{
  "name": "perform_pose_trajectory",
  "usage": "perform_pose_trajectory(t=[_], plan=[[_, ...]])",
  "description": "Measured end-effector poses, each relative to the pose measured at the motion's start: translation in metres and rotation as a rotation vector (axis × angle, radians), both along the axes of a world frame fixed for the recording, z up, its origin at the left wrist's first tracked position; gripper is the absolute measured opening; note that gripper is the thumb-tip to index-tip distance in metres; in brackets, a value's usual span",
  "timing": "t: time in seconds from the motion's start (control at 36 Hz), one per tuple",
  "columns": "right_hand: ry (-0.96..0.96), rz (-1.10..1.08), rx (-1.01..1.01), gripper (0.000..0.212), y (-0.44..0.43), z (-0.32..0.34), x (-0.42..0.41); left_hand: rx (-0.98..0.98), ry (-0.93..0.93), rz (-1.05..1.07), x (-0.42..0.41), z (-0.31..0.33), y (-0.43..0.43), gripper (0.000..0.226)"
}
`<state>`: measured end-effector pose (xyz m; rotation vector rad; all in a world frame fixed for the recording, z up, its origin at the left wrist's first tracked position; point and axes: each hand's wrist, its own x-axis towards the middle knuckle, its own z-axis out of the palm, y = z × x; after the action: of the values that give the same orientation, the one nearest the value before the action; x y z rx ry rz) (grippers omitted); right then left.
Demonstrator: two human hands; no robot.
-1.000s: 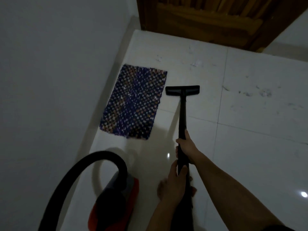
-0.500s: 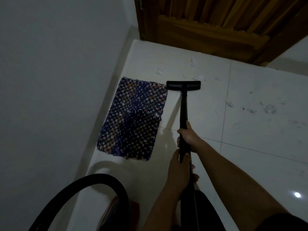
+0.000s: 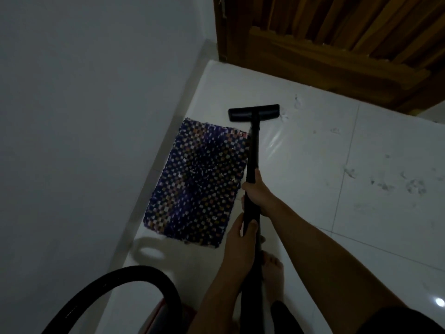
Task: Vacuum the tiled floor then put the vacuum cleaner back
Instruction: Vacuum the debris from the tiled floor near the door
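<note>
A black vacuum wand (image 3: 253, 150) runs forward from my hands to a flat black floor nozzle (image 3: 253, 113) resting on the white tiled floor (image 3: 301, 179), just past the far right corner of the mat. My right hand (image 3: 256, 190) grips the wand higher up; my left hand (image 3: 240, 239) grips it lower, close to my body. The black hose (image 3: 125, 277) arcs at the bottom left over a sliver of the red vacuum body (image 3: 160, 309), mostly out of frame. Grey dust smudges (image 3: 414, 185) mark the tiles at the right.
A blue and multicoloured woven mat (image 3: 199, 182) lies along the grey wall (image 3: 84, 116) at the left. A wooden door (image 3: 337, 39) closes the far end. My bare foot (image 3: 272, 268) stands on the tile under the wand.
The nozzle has slid forward along the mat's right edge to beyond its far corner, nearer the door. I have stepped forward; the vacuum body has dropped almost out of view.
</note>
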<state>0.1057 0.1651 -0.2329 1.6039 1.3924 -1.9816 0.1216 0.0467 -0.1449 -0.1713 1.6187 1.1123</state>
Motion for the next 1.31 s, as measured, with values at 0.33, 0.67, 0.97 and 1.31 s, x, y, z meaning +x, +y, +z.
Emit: perform_pose_trajectory(t=[0.33, 0.67, 0.97, 1.31], plan=[[0.009, 0.106, 0.142, 0.071, 0.041, -0.011, -0.05, 0.051, -0.04, 0.103, -0.04, -0.01, 0.04, 0.036], [0.019, 0.094, 0.155, 0.07, 0.052, 0.013, -0.059, 0.044, -0.002, 0.106, -0.049, 0.0, 0.051, 0.03], [-0.034, -0.028, 0.139, 0.074, 0.027, 0.032, 0.006, 0.01, 0.011, -0.053, 0.0, 0.025, 0.027, 0.035], [-0.102, -0.198, 0.069, 0.074, 0.027, 0.029, 0.059, 0.002, -0.068, -0.157, 0.034, 0.021, 0.028, 0.036]])
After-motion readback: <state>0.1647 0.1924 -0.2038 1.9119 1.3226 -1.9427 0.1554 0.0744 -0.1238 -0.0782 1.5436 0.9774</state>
